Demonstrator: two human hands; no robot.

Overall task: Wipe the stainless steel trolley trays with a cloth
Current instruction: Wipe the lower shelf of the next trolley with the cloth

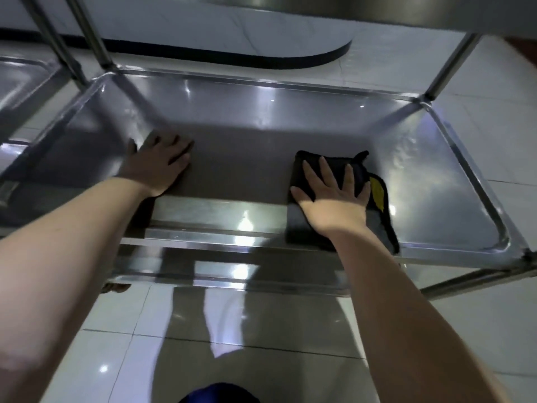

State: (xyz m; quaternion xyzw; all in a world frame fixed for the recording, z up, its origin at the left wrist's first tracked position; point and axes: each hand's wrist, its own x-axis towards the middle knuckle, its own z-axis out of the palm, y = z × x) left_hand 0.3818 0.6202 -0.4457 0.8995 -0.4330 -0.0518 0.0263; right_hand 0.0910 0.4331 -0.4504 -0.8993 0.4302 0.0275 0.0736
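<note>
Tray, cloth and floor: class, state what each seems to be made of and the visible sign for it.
Tray: polished metal, likely stainless steel; it mirrors lights and has pressed rounded corners. Cloth: soft dark fabric, perhaps microfibre; matte, folded, with a yellow patch. Floor: glossy pale tiles, probably ceramic; grout lines and reflections show.

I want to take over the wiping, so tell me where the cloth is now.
In the head view, the cloth lies flat on the right half of the trolley tray, near its front rim, pressed under the right hand.
</note>
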